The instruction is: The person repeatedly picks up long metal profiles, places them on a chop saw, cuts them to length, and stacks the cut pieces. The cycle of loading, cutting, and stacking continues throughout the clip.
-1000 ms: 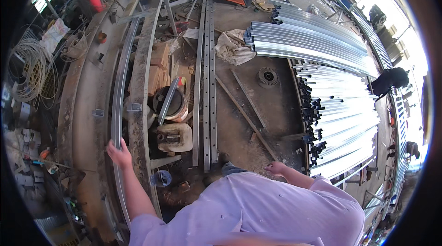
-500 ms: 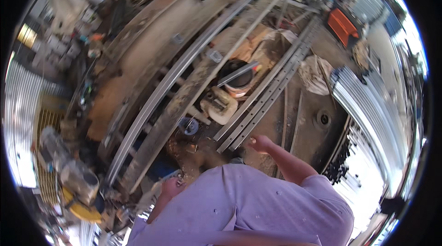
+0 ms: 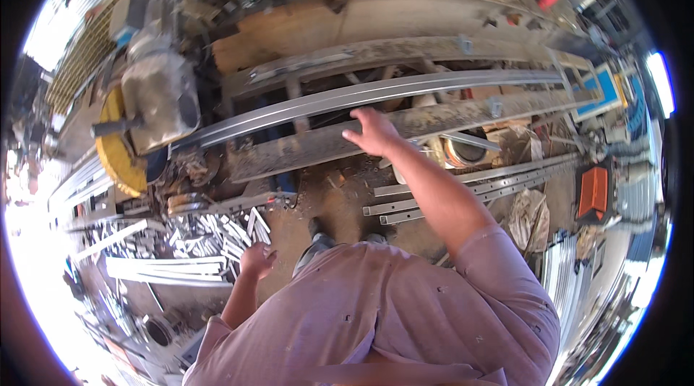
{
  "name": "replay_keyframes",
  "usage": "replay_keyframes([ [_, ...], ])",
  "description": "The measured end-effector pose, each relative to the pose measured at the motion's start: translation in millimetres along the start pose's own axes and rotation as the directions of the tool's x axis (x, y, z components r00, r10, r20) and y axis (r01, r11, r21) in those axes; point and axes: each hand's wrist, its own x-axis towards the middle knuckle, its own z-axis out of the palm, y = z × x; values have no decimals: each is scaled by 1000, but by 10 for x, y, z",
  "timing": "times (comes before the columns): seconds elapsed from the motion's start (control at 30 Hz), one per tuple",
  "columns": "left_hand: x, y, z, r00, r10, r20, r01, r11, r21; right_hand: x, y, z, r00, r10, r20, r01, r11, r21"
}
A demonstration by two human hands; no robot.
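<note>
My right hand (image 3: 374,133) reaches out over a weathered wooden beam (image 3: 426,123) with its fingers spread and nothing in them. Just beyond its fingertips lies a long grey metal profile (image 3: 390,89), running left to right along the bench. The profile's left end reaches a chop saw (image 3: 160,93) with a yellow blade guard (image 3: 119,147). Low beside my body, my left hand (image 3: 257,262) hangs with loosely bent fingers and holds nothing that I can see. It is nearest to a heap of short, pale metal offcuts (image 3: 210,234).
Punched metal bars (image 3: 470,194) lie on the floor at the right, near an orange box-like thing (image 3: 593,193) and a crumpled sack (image 3: 529,218). Longer pale strips (image 3: 166,269) lie at the left. A round bucket (image 3: 463,151) stands beneath the bench's near edge.
My view has turned left, bringing the saw and the offcuts heap into fuller view. My right hand has risen from my side, out over the bench, and its fingers have spread.
</note>
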Motion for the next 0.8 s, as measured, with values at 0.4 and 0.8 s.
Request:
replay_keyframes([
  [0.4, 73, -1602, -1383, 663, 47, -747, 113, 980, 162, 1404, -251, 352, 866, 499, -16, -438, 743, -506],
  [0.8, 492, -1085, -524, 949, 178, -262, -61, 914, 400, 1557, -66, 411, 831, 556, -1, -462, 688, -560],
])
